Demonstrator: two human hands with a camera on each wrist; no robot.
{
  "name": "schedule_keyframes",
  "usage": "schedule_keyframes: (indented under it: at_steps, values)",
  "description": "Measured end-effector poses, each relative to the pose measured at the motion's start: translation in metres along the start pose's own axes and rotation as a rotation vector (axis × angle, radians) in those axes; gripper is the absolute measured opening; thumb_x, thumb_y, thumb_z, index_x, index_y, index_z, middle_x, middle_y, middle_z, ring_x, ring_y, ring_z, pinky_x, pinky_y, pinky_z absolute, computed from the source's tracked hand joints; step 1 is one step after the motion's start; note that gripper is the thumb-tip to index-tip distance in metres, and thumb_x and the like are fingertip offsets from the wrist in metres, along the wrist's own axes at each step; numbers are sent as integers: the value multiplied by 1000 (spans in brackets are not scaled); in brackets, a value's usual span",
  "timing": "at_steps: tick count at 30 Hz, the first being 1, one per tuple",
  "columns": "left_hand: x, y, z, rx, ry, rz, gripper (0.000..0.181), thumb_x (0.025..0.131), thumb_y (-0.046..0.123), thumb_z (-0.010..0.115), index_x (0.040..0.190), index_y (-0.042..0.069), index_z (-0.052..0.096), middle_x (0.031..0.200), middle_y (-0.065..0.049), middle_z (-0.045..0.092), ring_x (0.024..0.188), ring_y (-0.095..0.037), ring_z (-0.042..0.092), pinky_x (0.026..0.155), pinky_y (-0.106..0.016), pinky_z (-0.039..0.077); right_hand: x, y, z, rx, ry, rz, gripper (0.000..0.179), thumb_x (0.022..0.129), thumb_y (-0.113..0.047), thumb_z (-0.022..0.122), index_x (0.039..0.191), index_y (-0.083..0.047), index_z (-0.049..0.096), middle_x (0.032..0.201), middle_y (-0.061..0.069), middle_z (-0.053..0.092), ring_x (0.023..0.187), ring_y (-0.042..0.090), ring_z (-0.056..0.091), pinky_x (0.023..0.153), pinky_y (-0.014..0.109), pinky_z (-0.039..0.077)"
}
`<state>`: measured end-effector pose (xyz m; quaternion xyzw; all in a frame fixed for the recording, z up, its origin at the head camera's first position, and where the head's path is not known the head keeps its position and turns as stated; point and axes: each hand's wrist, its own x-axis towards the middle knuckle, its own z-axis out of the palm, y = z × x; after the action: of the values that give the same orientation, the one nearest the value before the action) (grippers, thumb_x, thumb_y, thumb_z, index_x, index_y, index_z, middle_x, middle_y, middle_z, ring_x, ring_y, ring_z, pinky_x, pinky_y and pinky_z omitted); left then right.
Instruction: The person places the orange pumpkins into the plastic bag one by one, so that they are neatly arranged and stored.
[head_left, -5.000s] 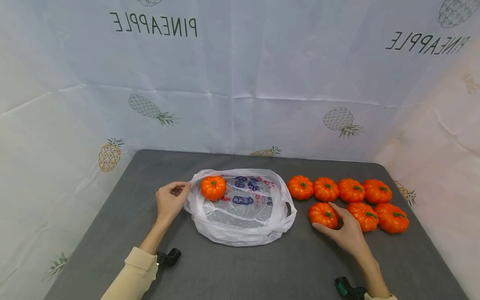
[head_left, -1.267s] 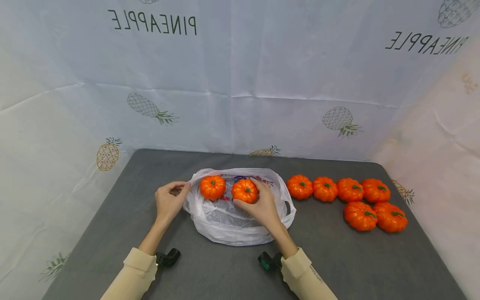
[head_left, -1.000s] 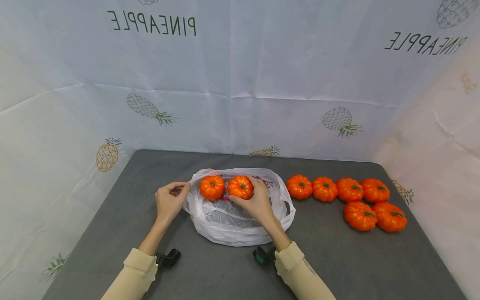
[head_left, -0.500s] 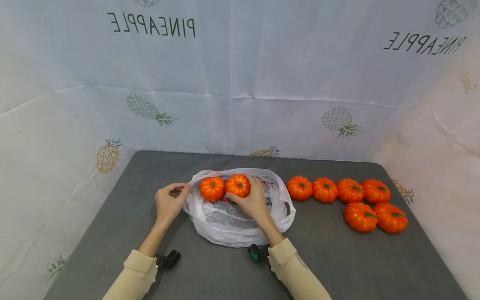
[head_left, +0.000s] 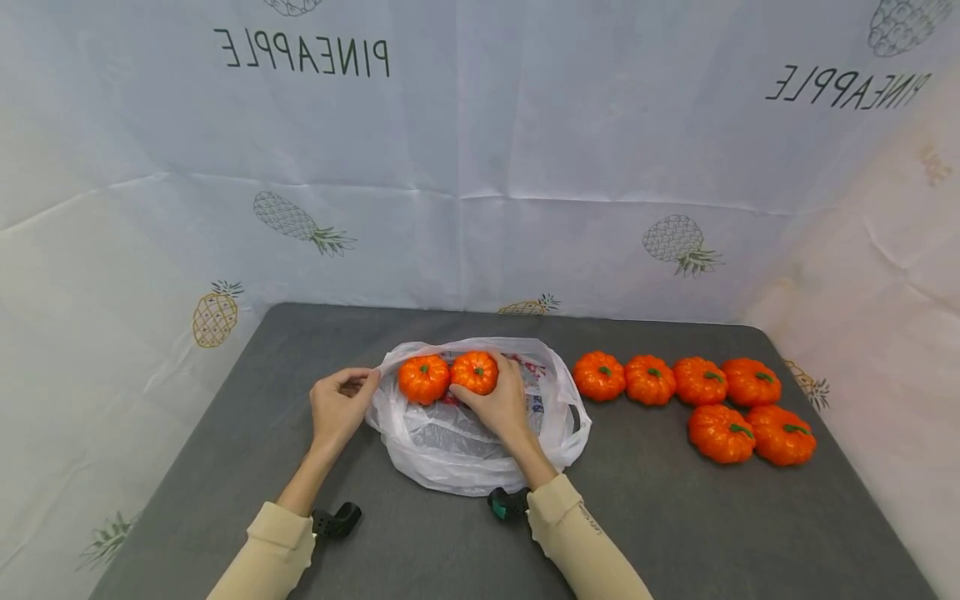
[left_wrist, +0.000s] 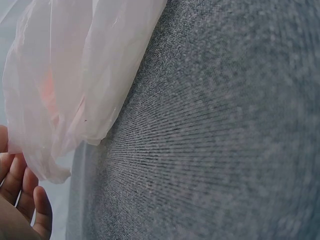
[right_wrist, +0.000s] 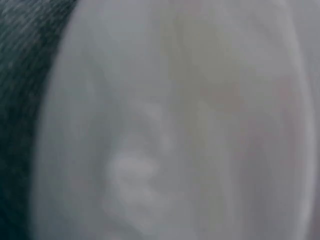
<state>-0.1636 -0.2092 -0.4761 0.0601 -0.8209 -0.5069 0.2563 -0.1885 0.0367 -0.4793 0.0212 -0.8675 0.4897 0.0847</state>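
A white plastic bag (head_left: 457, 475) lies with its mouth spread wide on the grey table. Its left rim is pinched by my left hand (head_left: 339, 408); the left wrist view shows the curled fingers (left_wrist: 42, 210) at the bag's edge. Inside sits a small orange pumpkin (head_left: 423, 379) with a green stem. Beside it, within the bag's opening, my right hand (head_left: 504, 404) grips a second pumpkin (head_left: 474, 372) between thumb and fingers. The two pumpkins are side by side, seemingly touching. In the right wrist view the blurred bag wall (right_wrist: 150, 125) hides the right hand.
Right of the bag, several more orange pumpkins stand in two rows, a back row (head_left: 651, 379) and a front pair (head_left: 722, 433). The grey table (head_left: 420, 550) meets a white pineapple-print cloth (head_left: 480, 150) at its back edge.
My right hand has carried a pumpkin from the front row into the bag, then shifted it left against the first one. My left hand has stayed at the bag's rim.
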Motion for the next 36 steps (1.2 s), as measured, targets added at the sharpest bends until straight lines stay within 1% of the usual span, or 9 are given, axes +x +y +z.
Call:
schedule_keyframes:
  at_steps: [4,7,10,16,18,20,25,31,36]
  values:
    - [0,0,0,1,-1,-1,12,86,13,81,86,1,79,76,-16,73,61,6,57,60,-7,46,-1,2,2,-28,-2,21,84,75,-43,89,142,-8,54,129,19,56,117,37,56,101,57,49]
    - [0,-1,-1,0,-1,-2,12,86,13,81,86,1,79,76,-16,73,62,6,57,61,-7,46,0,3,2,-43,-23,25,88,75,-46,88,144,-7,51,132,20,54,120,38,54,103,57,48]
    - [0,-2,-1,2,1,0,11,86,12,81,86,1,79,76,-16,73,62,6,57,61,-7,46,0,5,0,-50,-73,3,90,77,-47,87,147,-6,48,135,21,52,123,39,52,105,59,46]
    - [0,-2,-2,5,-3,-1,11,86,12,81,86,1,79,75,-16,73,62,6,57,60,-8,46,-1,12,-14,-28,-220,-23,97,82,-43,82,157,-4,35,147,25,44,133,41,47,110,61,45]
    - [0,-2,-2,2,-4,-3,11,86,12,81,86,1,79,75,-16,73,61,5,57,60,-8,47,-1,15,-18,-12,-251,-38,97,82,-39,80,158,-2,32,147,27,43,133,42,48,109,62,45]
    - [0,-2,-3,0,-4,1,10,86,12,81,86,1,79,75,-16,73,61,5,57,60,-8,47,0,18,-20,-10,-267,-56,94,83,-37,78,157,-1,33,145,27,45,131,42,50,108,62,46]
    - [-1,-2,-3,3,-6,21,11,86,12,81,86,1,79,75,-16,73,62,6,57,60,-7,47,0,22,-18,-12,-254,-86,86,84,-36,80,154,-3,40,137,25,50,124,38,54,106,59,48]
    - [-1,-3,-4,4,0,31,10,85,11,82,85,1,79,74,-15,72,61,5,57,60,-7,46,0,21,-15,12,-207,-78,85,82,-33,86,150,-3,43,138,23,51,118,35,55,102,51,51]
    - [-1,-2,-4,9,3,29,11,85,11,82,85,1,79,74,-15,73,61,5,57,60,-7,46,-1,20,-14,-12,-187,-67,86,81,-34,87,149,-3,44,137,23,53,114,35,56,100,51,52]
